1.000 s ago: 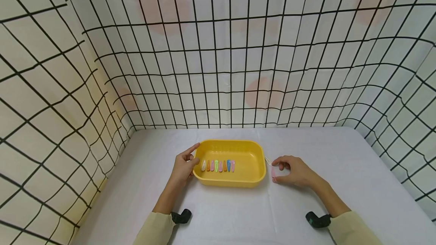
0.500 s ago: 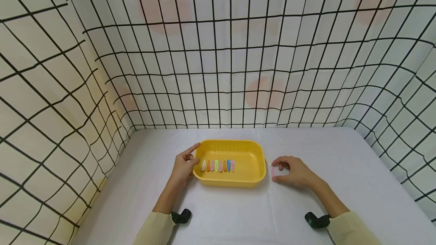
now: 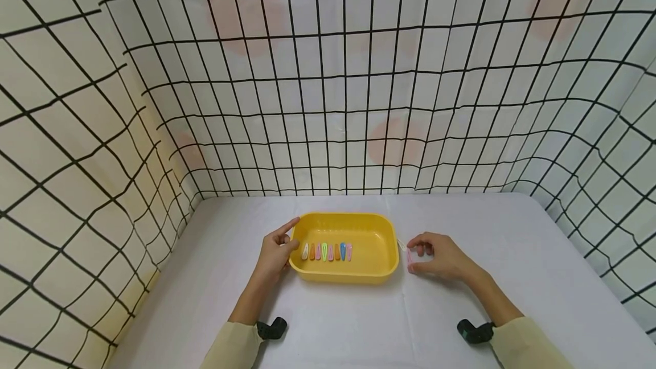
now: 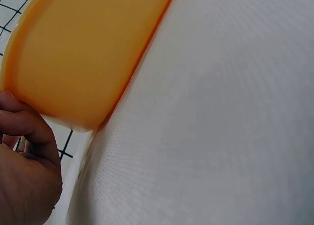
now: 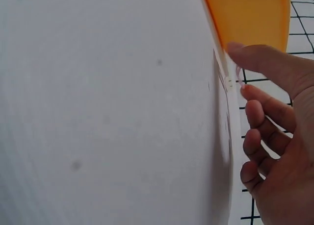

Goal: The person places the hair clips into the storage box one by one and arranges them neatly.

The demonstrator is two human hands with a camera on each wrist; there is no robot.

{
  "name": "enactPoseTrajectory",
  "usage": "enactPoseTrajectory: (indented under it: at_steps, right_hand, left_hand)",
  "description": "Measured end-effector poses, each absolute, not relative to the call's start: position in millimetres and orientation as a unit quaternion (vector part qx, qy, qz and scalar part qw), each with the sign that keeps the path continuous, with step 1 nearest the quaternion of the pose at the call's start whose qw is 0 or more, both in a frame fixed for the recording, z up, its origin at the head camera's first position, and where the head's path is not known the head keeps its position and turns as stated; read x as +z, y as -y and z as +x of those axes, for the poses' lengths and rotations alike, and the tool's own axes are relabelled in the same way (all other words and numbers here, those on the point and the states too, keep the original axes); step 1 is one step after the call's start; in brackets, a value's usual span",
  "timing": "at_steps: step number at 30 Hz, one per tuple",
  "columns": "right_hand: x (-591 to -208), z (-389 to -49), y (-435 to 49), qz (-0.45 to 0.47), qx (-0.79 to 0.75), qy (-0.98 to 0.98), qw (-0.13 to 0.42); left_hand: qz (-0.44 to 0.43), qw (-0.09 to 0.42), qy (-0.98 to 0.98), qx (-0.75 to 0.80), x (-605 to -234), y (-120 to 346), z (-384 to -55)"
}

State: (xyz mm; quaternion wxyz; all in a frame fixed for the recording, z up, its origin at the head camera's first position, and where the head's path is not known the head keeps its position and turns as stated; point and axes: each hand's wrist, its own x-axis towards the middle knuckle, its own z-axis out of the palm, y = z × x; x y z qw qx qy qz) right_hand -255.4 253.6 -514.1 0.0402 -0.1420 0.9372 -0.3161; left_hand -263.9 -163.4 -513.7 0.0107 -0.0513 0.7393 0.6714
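Observation:
In the head view a yellow tray [image 3: 371, 249] rests on the white-covered table. Inside it, a row of hair clips [image 3: 324, 251] in white, orange, pink, green and blue lies toward the left. My left hand [image 3: 274, 252] grips the tray's left end, thumb over the rim. In the left wrist view the curled left hand [image 4: 29, 161] is at the tray's wall [image 4: 83, 53]. Just right of the tray, my right hand [image 3: 441, 256] pinches a pink hair clip [image 3: 409, 256] between thumb and forefinger. The right wrist view shows this clip [image 5: 239, 74] only in part.
A pale clip-like piece [image 3: 401, 244] lies between the tray's right end and my right hand. Black wire grid [image 3: 345, 113] stands along the back and both sides of the table [image 3: 353, 323]. Each wrist wears a black camera mount [image 3: 476, 332].
The head view has shifted slightly. The pink hair clip looks a little turned in my right fingers. The left hand keeps its hold on the tray.

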Motion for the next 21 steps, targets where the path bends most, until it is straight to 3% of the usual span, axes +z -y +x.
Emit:
enactPoseTrajectory:
  at_steps: [8,21]
  right_hand:
    - [-497,-254,-258,-0.161,-0.32,-0.933,-0.016]
    - [-476,-261,-254,-0.162,-0.345,-0.924,-0.03]
  left_hand:
    - [-0.053,0.015,-0.737,0.674,-512,164,-263]
    - [-0.056,0.015,-0.738,0.672,-513,163,-263]
